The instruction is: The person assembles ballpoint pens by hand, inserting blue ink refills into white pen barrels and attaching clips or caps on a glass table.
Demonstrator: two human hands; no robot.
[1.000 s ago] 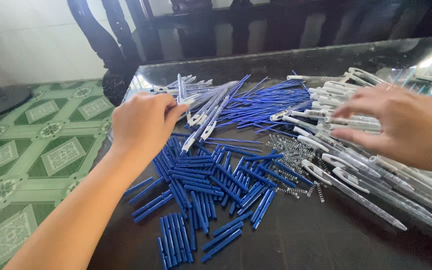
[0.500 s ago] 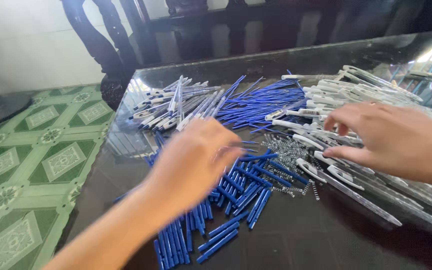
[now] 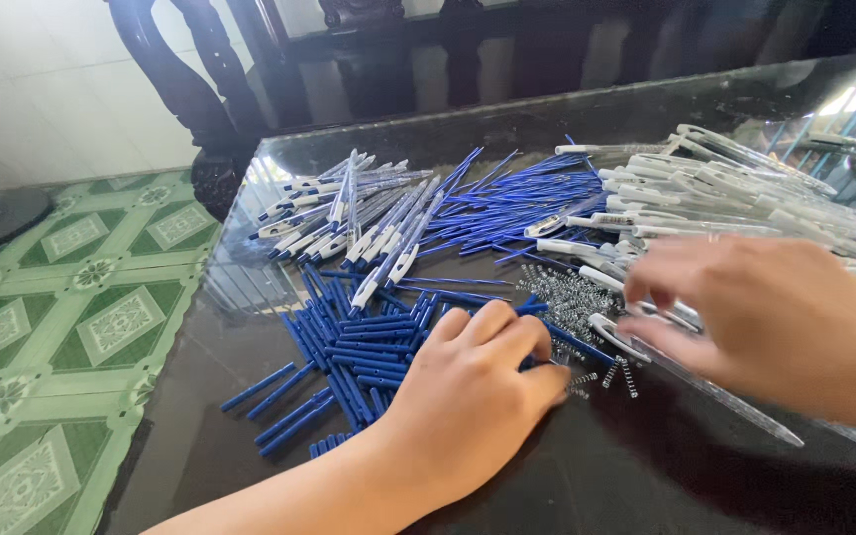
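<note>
The left hand (image 3: 468, 396) lies curled over short blue pen parts (image 3: 354, 357), seemingly pinching one, though its fingertips are hidden. The right hand (image 3: 775, 317), half-open, touches clear pen barrels (image 3: 735, 188). Small springs (image 3: 572, 297) between could scatter if brushed.

Left hand (image 3: 468, 396) lies palm-down, fingers curled forward; right hand (image 3: 775, 322) hovers beside it, fingers pinching downward.

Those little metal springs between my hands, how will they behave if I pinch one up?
The springs look tiny and thin-wired, so probably very light and squashy. Lying heaped, their coils may snag together. On the glossy table, loose ones could roll.
</note>
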